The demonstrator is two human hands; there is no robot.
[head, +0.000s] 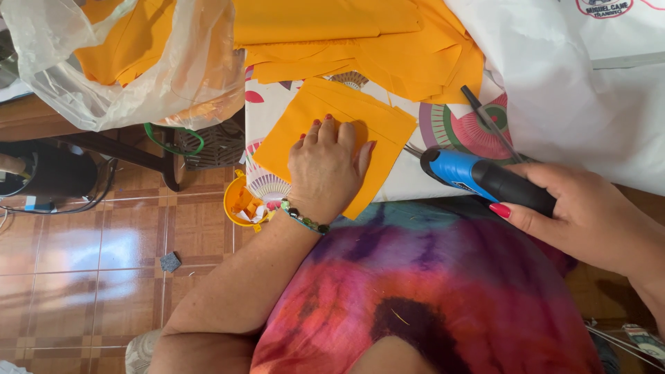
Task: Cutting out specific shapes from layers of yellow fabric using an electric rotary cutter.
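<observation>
My left hand (325,170) lies flat, fingers together, on a folded stack of orange fabric pieces (384,121) at the near edge of a table with a patterned cloth (443,128). My right hand (596,218) grips a blue and black electric cutter (485,179), its metal tip (413,149) touching the right edge of the orange stack. A beaded bracelet (303,218) is on my left wrist.
More orange fabric (360,41) is piled at the table's far side, some inside a clear plastic bag (138,69). White fabric (582,90) covers the right. Long scissors (488,121) lie by it. A yellow bucket of scraps (244,202) hangs at the table edge above a tiled floor (104,256).
</observation>
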